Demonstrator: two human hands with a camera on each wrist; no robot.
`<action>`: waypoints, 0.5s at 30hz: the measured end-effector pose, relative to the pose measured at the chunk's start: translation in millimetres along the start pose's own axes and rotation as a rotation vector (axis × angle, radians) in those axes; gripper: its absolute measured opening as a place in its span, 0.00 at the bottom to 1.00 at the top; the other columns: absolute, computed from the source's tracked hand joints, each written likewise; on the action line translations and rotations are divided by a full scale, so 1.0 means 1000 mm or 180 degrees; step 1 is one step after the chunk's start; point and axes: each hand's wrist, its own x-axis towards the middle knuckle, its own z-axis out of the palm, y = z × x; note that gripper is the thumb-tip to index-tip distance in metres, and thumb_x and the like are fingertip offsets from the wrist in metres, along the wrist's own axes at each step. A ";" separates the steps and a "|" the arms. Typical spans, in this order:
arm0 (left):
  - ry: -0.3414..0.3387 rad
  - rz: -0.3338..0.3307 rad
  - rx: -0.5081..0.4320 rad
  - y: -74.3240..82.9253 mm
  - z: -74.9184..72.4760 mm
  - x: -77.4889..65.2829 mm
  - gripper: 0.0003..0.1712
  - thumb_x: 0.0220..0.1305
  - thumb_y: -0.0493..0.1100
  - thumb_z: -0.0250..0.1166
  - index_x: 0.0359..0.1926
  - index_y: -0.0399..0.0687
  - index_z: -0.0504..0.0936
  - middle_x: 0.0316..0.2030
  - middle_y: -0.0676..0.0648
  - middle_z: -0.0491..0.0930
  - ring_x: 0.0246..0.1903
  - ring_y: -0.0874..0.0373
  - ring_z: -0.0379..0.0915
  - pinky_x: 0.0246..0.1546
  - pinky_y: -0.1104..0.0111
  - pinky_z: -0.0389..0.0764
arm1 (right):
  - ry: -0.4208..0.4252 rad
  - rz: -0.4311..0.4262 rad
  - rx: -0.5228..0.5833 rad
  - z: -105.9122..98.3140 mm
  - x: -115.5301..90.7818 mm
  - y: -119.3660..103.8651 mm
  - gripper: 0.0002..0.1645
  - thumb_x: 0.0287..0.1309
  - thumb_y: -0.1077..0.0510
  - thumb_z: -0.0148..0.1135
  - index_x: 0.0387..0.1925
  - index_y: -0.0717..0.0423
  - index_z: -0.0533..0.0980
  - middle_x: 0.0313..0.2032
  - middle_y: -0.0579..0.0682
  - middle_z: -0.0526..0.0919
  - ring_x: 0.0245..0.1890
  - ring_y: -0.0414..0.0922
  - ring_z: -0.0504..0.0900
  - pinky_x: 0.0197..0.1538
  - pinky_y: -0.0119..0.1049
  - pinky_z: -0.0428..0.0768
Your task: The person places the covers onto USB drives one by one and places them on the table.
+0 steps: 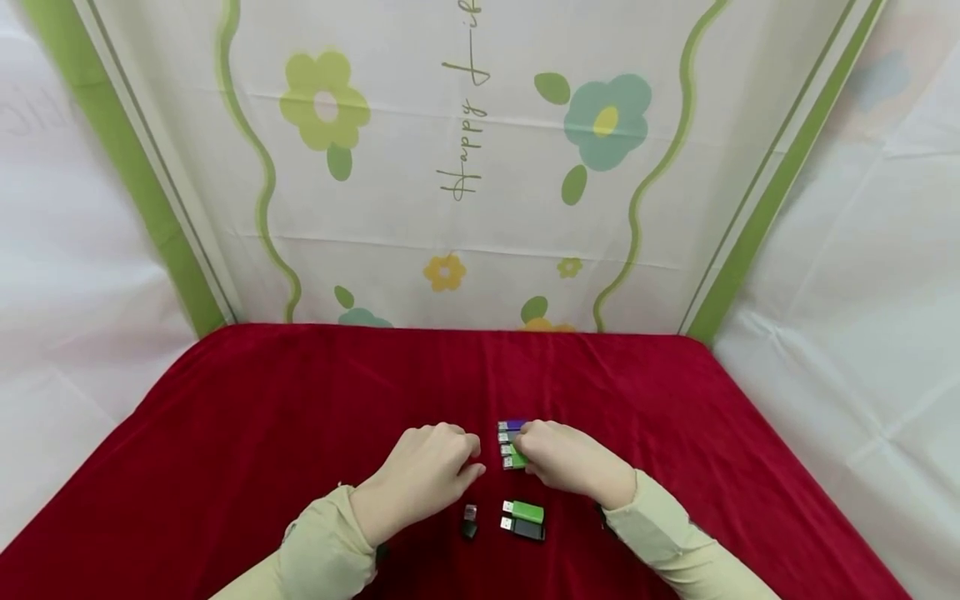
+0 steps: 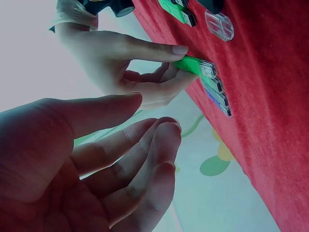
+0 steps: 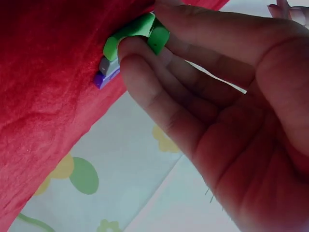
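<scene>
My right hand [image 1: 573, 460] pinches a green USB stick [image 2: 188, 64] between thumb and fingers, its capped metal plug pointing left in the head view. This stick lies at the near end of a row. Beyond it in the row come another green USB stick [image 3: 130, 32], a grey USB stick [image 3: 108, 65] and a purple USB stick [image 1: 516, 425], partly covered by the fingers. To the left of the row, my left hand [image 1: 423, 467] hovers over the cloth with fingers loosely bent and nothing between them.
Nearer me on the red cloth [image 1: 337, 392] lie a green USB stick [image 1: 528, 512] and a black USB stick [image 1: 528, 529], side by side. Left of them are a clear cap [image 1: 470, 512] and a small black piece [image 1: 469, 530]. Printed white curtains [image 1: 405, 183] enclose the table's back and sides.
</scene>
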 end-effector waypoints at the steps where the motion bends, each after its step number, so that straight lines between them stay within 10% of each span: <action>1: -0.0009 -0.0006 -0.0010 0.000 0.000 0.000 0.08 0.56 0.43 0.74 0.26 0.49 0.83 0.19 0.56 0.74 0.14 0.69 0.62 0.14 0.76 0.66 | 0.0023 0.0009 -0.0022 0.001 0.000 -0.001 0.19 0.44 0.67 0.76 0.18 0.51 0.71 0.19 0.42 0.69 0.19 0.36 0.70 0.24 0.23 0.67; 15: -0.0063 -0.0024 0.0058 0.000 0.004 -0.002 0.09 0.57 0.44 0.74 0.25 0.51 0.82 0.18 0.58 0.71 0.13 0.70 0.60 0.13 0.75 0.65 | 0.0216 0.0188 -0.0280 0.003 -0.003 -0.008 0.16 0.41 0.63 0.78 0.21 0.52 0.75 0.22 0.45 0.69 0.16 0.38 0.70 0.20 0.27 0.70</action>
